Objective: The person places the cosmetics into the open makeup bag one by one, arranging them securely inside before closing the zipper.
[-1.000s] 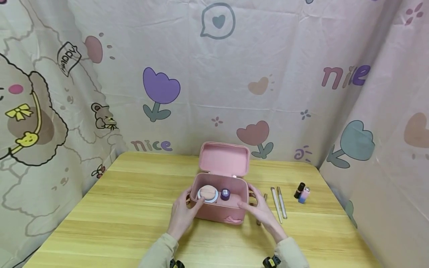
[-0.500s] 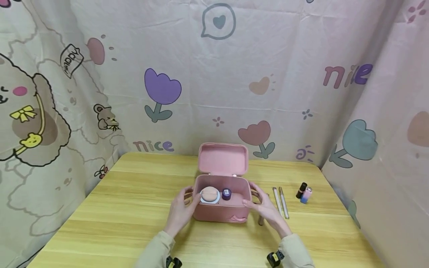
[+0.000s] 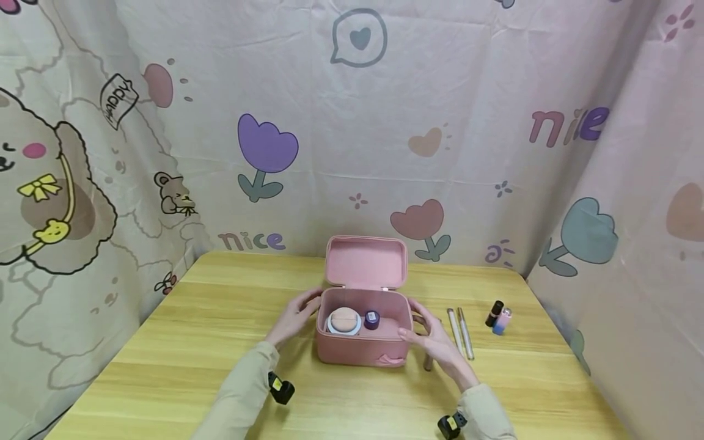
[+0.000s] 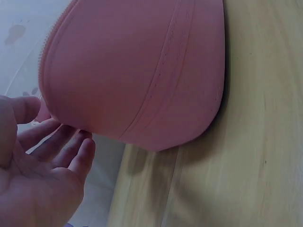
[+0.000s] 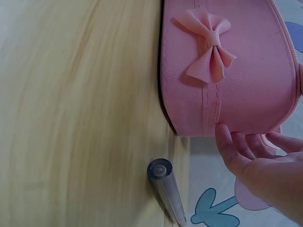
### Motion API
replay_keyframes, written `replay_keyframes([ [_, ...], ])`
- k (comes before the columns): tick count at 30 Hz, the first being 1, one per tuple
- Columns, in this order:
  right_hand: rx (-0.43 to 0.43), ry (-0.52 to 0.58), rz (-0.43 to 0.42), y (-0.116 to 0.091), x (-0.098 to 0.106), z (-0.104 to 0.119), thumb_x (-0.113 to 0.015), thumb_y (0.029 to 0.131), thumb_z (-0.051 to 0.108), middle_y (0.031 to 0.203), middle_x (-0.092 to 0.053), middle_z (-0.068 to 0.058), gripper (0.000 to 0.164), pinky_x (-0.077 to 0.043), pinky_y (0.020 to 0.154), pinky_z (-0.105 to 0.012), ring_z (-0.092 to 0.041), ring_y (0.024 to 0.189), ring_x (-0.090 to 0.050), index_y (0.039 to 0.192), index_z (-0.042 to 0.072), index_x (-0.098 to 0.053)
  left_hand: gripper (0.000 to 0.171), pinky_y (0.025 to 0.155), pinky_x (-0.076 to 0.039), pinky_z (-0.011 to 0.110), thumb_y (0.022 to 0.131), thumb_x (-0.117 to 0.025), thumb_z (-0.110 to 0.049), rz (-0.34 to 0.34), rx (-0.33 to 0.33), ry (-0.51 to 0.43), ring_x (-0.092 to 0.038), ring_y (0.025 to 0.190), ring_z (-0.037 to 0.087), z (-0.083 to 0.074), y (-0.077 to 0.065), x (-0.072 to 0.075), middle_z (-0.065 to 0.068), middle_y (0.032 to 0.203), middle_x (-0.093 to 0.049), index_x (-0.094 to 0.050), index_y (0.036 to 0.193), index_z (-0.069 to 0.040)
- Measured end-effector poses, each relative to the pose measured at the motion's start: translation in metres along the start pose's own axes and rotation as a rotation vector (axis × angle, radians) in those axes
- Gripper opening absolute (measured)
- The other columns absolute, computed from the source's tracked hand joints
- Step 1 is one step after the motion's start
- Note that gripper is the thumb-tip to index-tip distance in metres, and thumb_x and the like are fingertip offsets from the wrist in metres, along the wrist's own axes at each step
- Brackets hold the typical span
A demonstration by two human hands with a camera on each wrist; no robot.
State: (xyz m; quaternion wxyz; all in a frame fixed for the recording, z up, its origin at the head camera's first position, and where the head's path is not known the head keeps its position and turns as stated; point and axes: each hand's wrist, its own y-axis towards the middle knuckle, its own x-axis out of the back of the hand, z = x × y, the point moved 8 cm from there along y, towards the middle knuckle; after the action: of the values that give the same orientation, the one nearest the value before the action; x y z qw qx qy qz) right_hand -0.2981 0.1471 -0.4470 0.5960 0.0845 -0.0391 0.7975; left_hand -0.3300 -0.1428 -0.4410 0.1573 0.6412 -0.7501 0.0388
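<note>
Flower-printed curtain (image 3: 352, 122) behind and on both sides of a grained wooden table (image 3: 209, 342). Centred on it: pink box (image 3: 360, 351), lid raised. Farther right: two slim sticks (image 3: 456, 335), black tube (image 3: 493, 313), pink-and-blue tube (image 3: 502, 321). Left hand (image 3: 293, 316) at box's left end, fingers loosely bent, thumb apart, contact uncertain; right hand (image 3: 437, 343) at right end, fingers and thumb spread, touching.

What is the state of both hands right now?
Left hand: open, beside the pink rectangular leather-like case.
Right hand: holding the case at its right side.
</note>
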Motion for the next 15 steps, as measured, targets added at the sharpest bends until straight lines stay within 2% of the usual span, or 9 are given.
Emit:
replay_keyframes([
  [4,-0.002,0.003,-0.001,0.0004,-0.0008,-0.0013,-0.069,0.092,0.011,0.164,-0.025,-0.024,0.083,-0.033,0.119,-0.06,-0.046,0.149,-0.028,0.16,0.003,-0.021,0.048,0.118,-0.037,0.052,0.108,-0.045,-0.014,0.047,0.002,-0.044,-0.043,0.142,0.045,0.0033,0.0037,-0.0044,0.03,0.154,-0.042,-0.038,0.149,0.009],
  [15,0.005,-0.08,0.013,0.0042,0.0004,-0.0051,-0.083,0.08,0.014,0.165,-0.024,-0.024,0.102,-0.041,0.115,-0.057,-0.047,0.148,-0.03,0.16,0.003,-0.02,0.048,0.118,-0.037,0.05,0.107,-0.043,-0.01,0.054,-0.002,-0.096,-0.043,0.142,0.046,0.0052,0.0037,-0.0074,0.032,0.154,-0.039,-0.034,0.15,0.011],
])
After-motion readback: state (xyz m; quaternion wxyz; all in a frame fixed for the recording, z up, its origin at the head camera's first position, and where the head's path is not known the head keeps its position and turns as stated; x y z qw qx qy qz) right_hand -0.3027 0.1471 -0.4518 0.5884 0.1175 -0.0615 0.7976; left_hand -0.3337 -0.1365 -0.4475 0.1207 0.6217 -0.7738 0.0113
